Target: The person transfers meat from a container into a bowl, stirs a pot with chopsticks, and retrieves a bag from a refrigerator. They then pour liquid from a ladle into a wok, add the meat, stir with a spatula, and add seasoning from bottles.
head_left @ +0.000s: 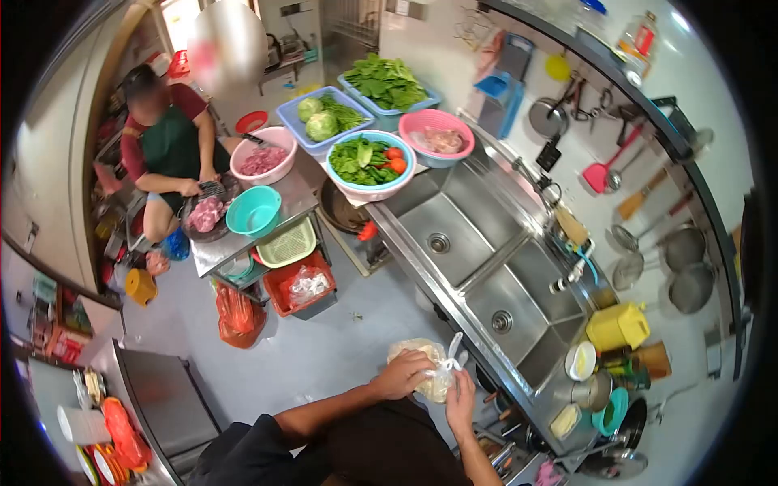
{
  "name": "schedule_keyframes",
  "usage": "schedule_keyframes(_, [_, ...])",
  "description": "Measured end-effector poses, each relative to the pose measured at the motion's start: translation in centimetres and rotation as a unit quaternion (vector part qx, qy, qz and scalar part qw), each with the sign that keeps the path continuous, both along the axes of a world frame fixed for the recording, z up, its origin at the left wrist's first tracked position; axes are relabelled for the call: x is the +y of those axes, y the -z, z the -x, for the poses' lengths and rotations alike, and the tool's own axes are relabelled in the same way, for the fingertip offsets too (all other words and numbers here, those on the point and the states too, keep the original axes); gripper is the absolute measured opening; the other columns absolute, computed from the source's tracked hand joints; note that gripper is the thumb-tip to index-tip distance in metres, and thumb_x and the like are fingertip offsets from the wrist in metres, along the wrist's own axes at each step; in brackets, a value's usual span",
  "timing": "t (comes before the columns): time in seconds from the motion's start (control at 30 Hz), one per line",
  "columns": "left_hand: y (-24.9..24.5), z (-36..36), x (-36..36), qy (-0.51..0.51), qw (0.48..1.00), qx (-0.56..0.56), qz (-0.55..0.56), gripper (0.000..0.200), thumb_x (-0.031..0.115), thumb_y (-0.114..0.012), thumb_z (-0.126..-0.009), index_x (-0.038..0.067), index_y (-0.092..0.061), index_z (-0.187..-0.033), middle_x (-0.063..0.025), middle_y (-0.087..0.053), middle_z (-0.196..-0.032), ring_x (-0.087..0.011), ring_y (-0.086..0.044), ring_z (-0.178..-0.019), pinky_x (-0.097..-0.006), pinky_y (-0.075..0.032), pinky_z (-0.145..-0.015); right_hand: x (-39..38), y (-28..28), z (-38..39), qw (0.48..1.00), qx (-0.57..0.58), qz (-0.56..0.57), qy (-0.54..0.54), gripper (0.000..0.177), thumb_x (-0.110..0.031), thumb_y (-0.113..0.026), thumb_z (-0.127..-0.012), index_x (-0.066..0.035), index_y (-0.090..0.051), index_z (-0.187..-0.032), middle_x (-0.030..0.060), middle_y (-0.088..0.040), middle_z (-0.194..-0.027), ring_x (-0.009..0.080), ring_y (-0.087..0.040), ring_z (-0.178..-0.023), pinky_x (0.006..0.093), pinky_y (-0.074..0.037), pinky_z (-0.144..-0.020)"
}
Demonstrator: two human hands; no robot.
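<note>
In front of my body I hold a clear plastic bag [435, 391] with pale contents that I cannot make out. My left hand [403, 375] comes in from the left, its fingers closed over the top of the bag near its twisted neck. My right hand [460, 400] pinches the gathered plastic on the right side. A loose white end of the bag sticks up between both hands. The bag hangs above the floor, just left of the steel sink counter's edge [486, 344].
A double sink [478, 212] lies to my right. Basins of leafy greens [361, 162], cabbages [322, 124] and meat [438, 142] stand beyond it. At the steel table [212, 253], another person [174, 134] works over meat with a blade. Pans and ladles [622, 236] hang on the right wall.
</note>
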State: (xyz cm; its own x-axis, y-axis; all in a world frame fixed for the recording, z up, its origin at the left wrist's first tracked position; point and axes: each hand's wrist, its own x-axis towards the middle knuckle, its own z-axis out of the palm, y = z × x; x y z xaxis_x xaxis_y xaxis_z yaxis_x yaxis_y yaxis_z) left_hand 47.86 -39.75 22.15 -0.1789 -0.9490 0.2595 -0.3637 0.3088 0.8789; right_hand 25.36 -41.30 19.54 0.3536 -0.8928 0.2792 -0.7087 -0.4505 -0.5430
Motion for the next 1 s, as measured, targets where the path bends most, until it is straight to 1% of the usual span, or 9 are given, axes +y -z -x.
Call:
schedule_keyframes(0.1, [0.3,0.2,-2.0,0.002,0.999,0.001,0.033,0.017,0.015,-0.059,-0.090,0.006,-0.061,-0.104,-0.0100,-0.057,-0.096,-0.0317,-0.054,-0.096,-0.0420,-0.039,-0.087,-4.3,-0.2,-1.1,0.979,-0.113,-0.161,-0.060,0.039,-0.007,-0.060,-0.084,0.002,-0.053,-0.122,0.0197,-0.058,-0.106,0.0377,-0.054,-0.103,0.0439,-0.043,-0.090])
schedule_keyframes(0.2, [1.2,0.2,-4.5,0.004,1.000,0.027,-0.013,0.019,0.017,-0.059,-0.091,0.005,-0.061,-0.106,-0.0099,-0.059,-0.100,-0.0298,-0.056,-0.098,-0.0416,-0.041,-0.088,-7.9,-0.2,-0.5,0.979,-0.094,-0.161,-0.087,0.022,-0.005,-0.060,-0.083,0.003,-0.061,-0.103,0.0137,-0.060,-0.094,0.0284,-0.058,-0.090,0.0353,-0.046,-0.083])
schedule_keyframes(0.27, [1.0,0.3,-5.6,0.014,0.990,0.081,-0.116,0.024,0.017,-0.060,-0.092,0.006,-0.059,-0.114,-0.0100,-0.060,-0.104,-0.0264,-0.056,-0.103,-0.0392,-0.042,-0.093,-10.0,-0.7,-0.3,0.976,-0.141,-0.152,-0.072,0.009,-0.002,-0.058,-0.083,0.004,-0.062,-0.088,0.0122,-0.060,-0.082,0.0259,-0.058,-0.076,0.0329,-0.046,-0.071])
schedule_keyframes(0.4, [-1.2,0.4,-8.5,0.027,0.955,0.123,-0.267,0.036,0.019,-0.058,-0.096,0.006,-0.051,-0.129,-0.0104,-0.061,-0.112,-0.0224,-0.056,-0.109,-0.0358,-0.044,-0.096,-14.2,-5.1,0.9,0.942,-0.250,-0.220,-0.035,0.011,-0.005,-0.063,-0.083,0.001,-0.066,-0.092,0.0172,-0.062,-0.089,0.0340,-0.060,-0.080,0.0413,-0.048,-0.076])
schedule_keyframes(0.5, [-0.1,2.5,-11.8,0.016,0.974,0.128,-0.184,0.040,0.022,-0.054,-0.098,0.008,-0.046,-0.134,-0.0101,-0.061,-0.113,-0.0227,-0.058,-0.106,-0.0355,-0.045,-0.092,-17.5,-4.2,2.1,0.977,-0.142,-0.015,-0.159,0.009,-0.002,-0.063,-0.084,0.004,-0.067,-0.090,0.0172,-0.066,-0.090,0.0298,-0.064,-0.081,0.0343,-0.050,-0.073])
schedule_keyframes(0.53, [-0.1,2.8,-12.5,0.007,0.977,0.031,-0.213,0.041,0.024,-0.054,-0.097,0.010,-0.046,-0.135,-0.0132,-0.065,-0.112,-0.0275,-0.063,-0.099,-0.0372,-0.048,-0.087,-18.0,-3.9,2.0,0.977,-0.155,-0.035,-0.142,0.011,-0.003,-0.067,-0.082,0.002,-0.070,-0.091,0.0173,-0.068,-0.090,0.0314,-0.065,-0.084,0.0365,-0.051,-0.074])
schedule_keyframes(0.67, [0.9,4.5,-16.5,-0.026,0.975,-0.110,-0.190,0.036,0.022,-0.059,-0.091,0.013,-0.058,-0.125,-0.0175,-0.068,-0.102,-0.0387,-0.066,-0.088,-0.0430,-0.053,-0.076,-21.4,-3.9,2.7,0.983,-0.130,-0.047,-0.123,0.011,-0.005,-0.070,-0.081,-0.001,-0.070,-0.091,0.0138,-0.067,-0.083,0.0303,-0.065,-0.078,0.0363,-0.051,-0.071])
schedule_keyframes(0.8, [-1.3,5.3,-19.4,-0.103,0.973,-0.062,-0.197,0.016,0.009,-0.063,-0.085,0.010,-0.067,-0.100,-0.0103,-0.065,-0.071,-0.0236,-0.063,-0.062,-0.0350,-0.050,-0.060,-23.4,-6.1,3.4,0.975,-0.169,-0.138,-0.046,0.010,-0.009,-0.067,-0.084,-0.004,-0.069,-0.092,0.0145,-0.066,-0.085,0.0323,-0.065,-0.078,0.0379,-0.051,-0.073])
schedule_keyframes(1.0, [-0.9,3.5,-23.9,-0.148,0.969,-0.086,-0.180,0.011,0.016,-0.066,-0.086,0.013,-0.065,-0.097,-0.0119,-0.065,-0.073,-0.0299,-0.063,-0.064,-0.0371,-0.049,-0.060,-23.6,-5.9,6.1,0.963,-0.209,-0.158,0.061,0.011,-0.010,-0.063,-0.089,-0.002,-0.065,-0.095,0.0123,-0.066,-0.086,0.0256,-0.065,-0.079,0.0330,-0.050,-0.073])
